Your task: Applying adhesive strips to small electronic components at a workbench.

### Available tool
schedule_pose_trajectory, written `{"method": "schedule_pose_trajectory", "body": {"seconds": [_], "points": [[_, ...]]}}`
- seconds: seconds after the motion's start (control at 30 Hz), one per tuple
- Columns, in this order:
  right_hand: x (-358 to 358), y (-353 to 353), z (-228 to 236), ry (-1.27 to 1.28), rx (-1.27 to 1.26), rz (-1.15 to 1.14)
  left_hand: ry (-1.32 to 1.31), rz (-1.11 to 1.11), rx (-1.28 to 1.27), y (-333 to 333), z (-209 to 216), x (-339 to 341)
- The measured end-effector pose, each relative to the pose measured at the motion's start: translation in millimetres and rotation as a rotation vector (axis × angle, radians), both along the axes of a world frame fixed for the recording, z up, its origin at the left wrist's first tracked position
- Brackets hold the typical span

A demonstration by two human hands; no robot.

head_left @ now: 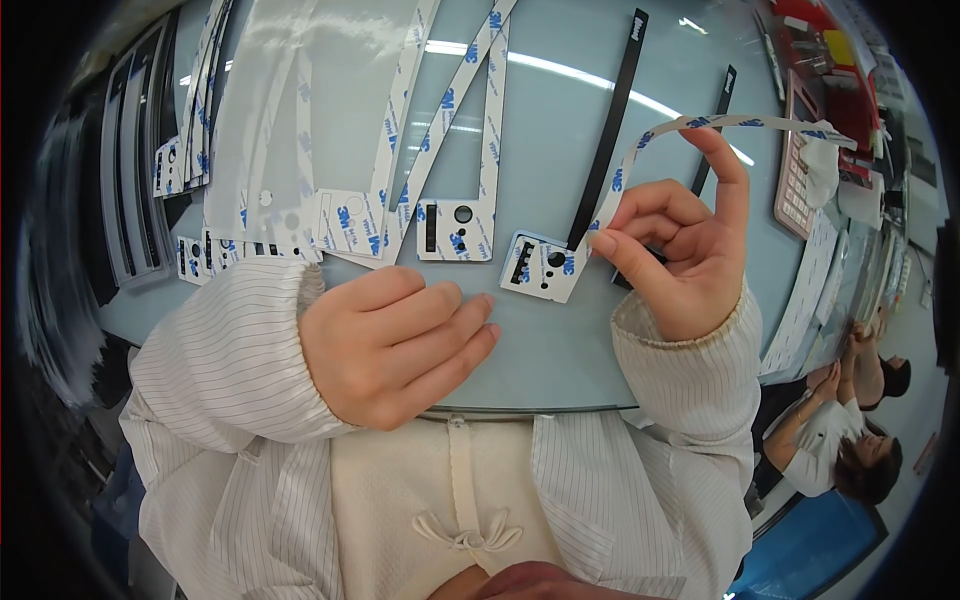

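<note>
Head view: one picture, looking down at a pale blue bench (560,340).
Right hand (680,250): right of centre, raised off the bench; thumb and fingers in a pinching grip on a white liner strip (640,150) with blue print, which arches over the raised index finger toward the upper right.
Black strip part (610,125): centre to upper centre, a long black strip running down to a white printed end tab (540,265) with cut-outs, lying on the bench just left of the right hand.
Left hand (400,345): lower centre-left, resting on the bench, fingers curled loosely, grip holding nothing.
Backing pieces (440,215): upper centre-left, white printed strips lying flat.
Calculator (795,160): pink, upper right.
Other people (850,430): lower right.
</note>
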State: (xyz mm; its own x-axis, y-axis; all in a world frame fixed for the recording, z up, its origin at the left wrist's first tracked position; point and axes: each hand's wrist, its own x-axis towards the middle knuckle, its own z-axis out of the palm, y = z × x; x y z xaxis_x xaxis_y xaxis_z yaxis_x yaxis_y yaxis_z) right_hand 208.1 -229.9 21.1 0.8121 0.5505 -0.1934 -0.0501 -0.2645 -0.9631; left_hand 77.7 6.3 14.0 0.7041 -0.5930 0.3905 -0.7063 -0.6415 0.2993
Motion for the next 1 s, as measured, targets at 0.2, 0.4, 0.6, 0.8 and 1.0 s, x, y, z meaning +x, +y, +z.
{"method": "schedule_pose_trajectory", "body": {"seconds": [0.2,0.4,0.6,0.8,1.0], "points": [[0.7,-2.2,-3.4,-0.020,0.001,0.023,-0.007,0.000,0.020,0.8,-0.1,0.8],[0.1,-2.0,-3.8,-0.047,-0.004,0.018,-0.009,-0.034,0.023,0.4,1.1,3.6],[0.2,-1.5,-4.6,-0.065,-0.004,0.031,-0.004,-0.030,0.027,0.8,1.6,3.6],[0.5,-1.0,-3.3,-0.078,-0.013,0.039,-0.001,-0.024,0.022,0.8,1.8,4.2],[0.1,-1.2,-4.5,-0.073,-0.019,0.036,0.001,-0.022,0.020,0.7,0.7,3.5]]}}
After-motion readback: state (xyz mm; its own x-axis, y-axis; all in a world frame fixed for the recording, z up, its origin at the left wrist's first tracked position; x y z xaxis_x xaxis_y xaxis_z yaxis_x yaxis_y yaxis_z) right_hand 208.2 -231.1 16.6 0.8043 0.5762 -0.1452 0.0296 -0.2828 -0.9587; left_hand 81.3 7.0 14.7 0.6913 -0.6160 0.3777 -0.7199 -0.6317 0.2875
